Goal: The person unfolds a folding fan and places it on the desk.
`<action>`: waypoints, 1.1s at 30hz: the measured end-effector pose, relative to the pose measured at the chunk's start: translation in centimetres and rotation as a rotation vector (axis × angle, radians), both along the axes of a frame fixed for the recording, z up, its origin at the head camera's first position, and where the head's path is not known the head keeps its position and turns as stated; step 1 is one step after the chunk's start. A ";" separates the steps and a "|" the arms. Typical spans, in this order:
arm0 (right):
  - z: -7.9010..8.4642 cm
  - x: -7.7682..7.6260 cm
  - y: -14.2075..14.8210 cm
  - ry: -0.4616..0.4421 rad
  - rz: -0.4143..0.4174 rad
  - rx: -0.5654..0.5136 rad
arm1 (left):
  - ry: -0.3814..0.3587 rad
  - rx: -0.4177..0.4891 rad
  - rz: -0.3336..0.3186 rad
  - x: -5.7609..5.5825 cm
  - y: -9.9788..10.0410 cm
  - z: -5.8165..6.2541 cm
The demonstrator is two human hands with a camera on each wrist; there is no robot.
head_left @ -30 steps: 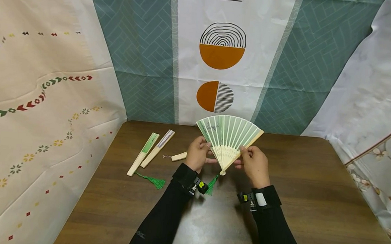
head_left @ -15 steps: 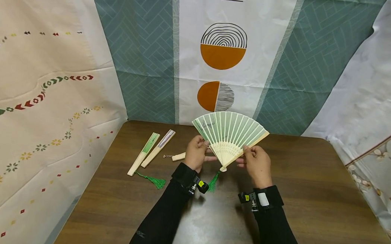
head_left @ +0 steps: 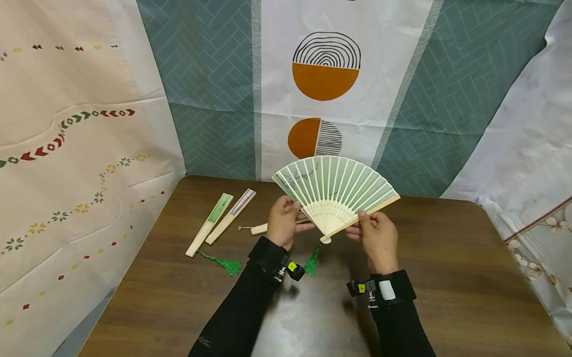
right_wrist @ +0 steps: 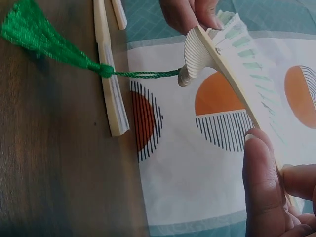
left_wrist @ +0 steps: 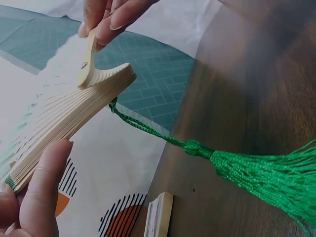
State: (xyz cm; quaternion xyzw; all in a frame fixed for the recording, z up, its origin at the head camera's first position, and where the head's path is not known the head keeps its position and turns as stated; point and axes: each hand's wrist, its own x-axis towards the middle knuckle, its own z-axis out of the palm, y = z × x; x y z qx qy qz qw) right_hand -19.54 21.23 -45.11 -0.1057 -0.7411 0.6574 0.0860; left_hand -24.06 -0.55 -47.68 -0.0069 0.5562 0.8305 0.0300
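Observation:
A pale green folding fan (head_left: 338, 188) with cream ribs is spread wide above the table, its pivot end pointing down. My left hand (head_left: 281, 224) pinches its left outer rib, and my right hand (head_left: 378, 243) pinches the right outer rib between thumb and fingers. A green tassel (head_left: 312, 261) hangs from the pivot; the left wrist view shows its knotted cord (left_wrist: 148, 127) close up. In the right wrist view my thumb (right_wrist: 257, 173) lies along the guard rib (right_wrist: 232, 81).
Left on the brown table (head_left: 455, 298) lie two folded fans, one with a green panel (head_left: 209, 225) and a green tassel (head_left: 229, 265), one with a greyish panel (head_left: 231, 216). A third folded fan (head_left: 259, 229) is partly hidden behind my left hand. Patterned cloth (head_left: 213, 86) hangs behind.
The fan has spread wider and risen a little, tassel included. My right hand has shifted slightly right and my left hand slightly left. The folded fans have stayed put.

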 end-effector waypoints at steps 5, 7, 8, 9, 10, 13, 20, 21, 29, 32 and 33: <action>0.0 0.1 0.1 0.003 0.002 -0.058 | -0.010 0.021 0.034 -0.1 0.1 0.0; 0.0 0.1 0.1 0.013 0.001 -0.069 | -0.013 0.028 0.045 -0.1 0.1 0.0; 0.0 0.1 0.1 0.022 -0.002 -0.076 | -0.013 0.034 0.049 -0.1 0.2 0.0; 0.0 0.1 0.1 0.030 -0.005 -0.082 | -0.013 0.041 0.054 -0.1 0.2 0.1; 0.0 0.1 0.1 0.038 -0.007 -0.088 | -0.013 0.047 0.057 -0.2 0.2 0.1; -0.1 0.0 0.1 0.059 -0.015 -0.109 | -0.015 0.067 0.065 -0.2 0.2 0.0; -0.4 -0.1 0.0 0.092 -0.047 -0.142 | -0.003 0.104 0.085 -0.3 0.2 -0.1; -0.4 -0.1 0.0 0.098 -0.054 -0.153 | 0.002 0.108 0.090 -0.4 0.2 -0.2; -0.7 -0.5 -0.3 0.148 -0.123 -0.250 | 0.009 0.137 0.128 -0.3 0.2 -0.1; -0.7 -0.5 -0.4 0.164 -0.155 -0.287 | -0.007 0.155 0.135 -0.3 0.4 0.0; -0.8 -0.5 -0.4 0.170 -0.165 -0.299 | -0.014 0.163 0.138 -0.3 0.4 0.0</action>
